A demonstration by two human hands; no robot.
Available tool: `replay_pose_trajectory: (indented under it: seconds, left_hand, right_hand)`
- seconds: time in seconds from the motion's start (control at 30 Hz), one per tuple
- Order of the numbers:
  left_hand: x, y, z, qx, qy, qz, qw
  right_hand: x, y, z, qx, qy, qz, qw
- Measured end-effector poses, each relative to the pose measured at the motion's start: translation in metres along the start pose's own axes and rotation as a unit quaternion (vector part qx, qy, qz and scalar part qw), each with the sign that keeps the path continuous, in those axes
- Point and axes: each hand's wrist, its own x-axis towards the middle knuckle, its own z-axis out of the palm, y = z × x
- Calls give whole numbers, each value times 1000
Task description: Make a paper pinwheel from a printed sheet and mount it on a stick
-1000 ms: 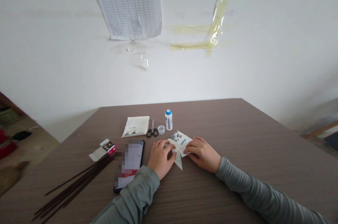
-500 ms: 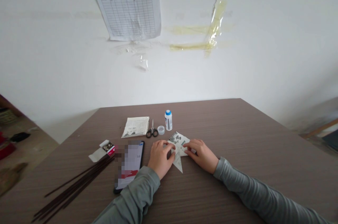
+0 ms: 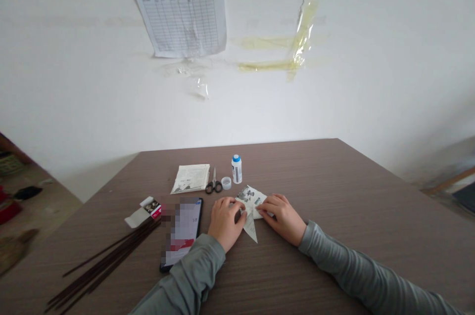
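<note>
Evidently both hands are on a folded piece of printed paper, which lies on the table in front of the person, one narrow point directed toward them. The left hand rests over its left side, fingers curved, with a gap between thumb and forefinger. The right hand is at the right edge, thumb and forefinger tips close together; whether either hand pinches the paper or merely presses it, I cannot tell at this size. Beyond the paper stands a white bottle with a blue top, just beside a small translucent cup and scissors. Further left lie a stack of folded newsprint, a phone, an opened small box and dark thin sticks.
</note>
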Motion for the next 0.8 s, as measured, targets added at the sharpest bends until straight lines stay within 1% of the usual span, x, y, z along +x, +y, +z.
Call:
replay_pose_trajectory:
  seconds: [0.2, 0.43, 0.63, 0.8]
  left_hand:
    - [0, -3, 7, 20, 17, 2, 1000]
    - [0, -5, 8, 26, 17, 4, 1000]
    - [-1, -7, 9, 17, 8, 2, 1000]
    - [-2, -8, 10, 14, 17, 12, 1000]
  right_hand:
    - [1, -8, -2, 5, -30, 8, 1000]
    - [4, -16, -8, -13, -59, 21, 998]
    - [4, -17, -9, -13, -58, 27, 998]
    - [2, -14, -8, -25, -57, 35, 997]
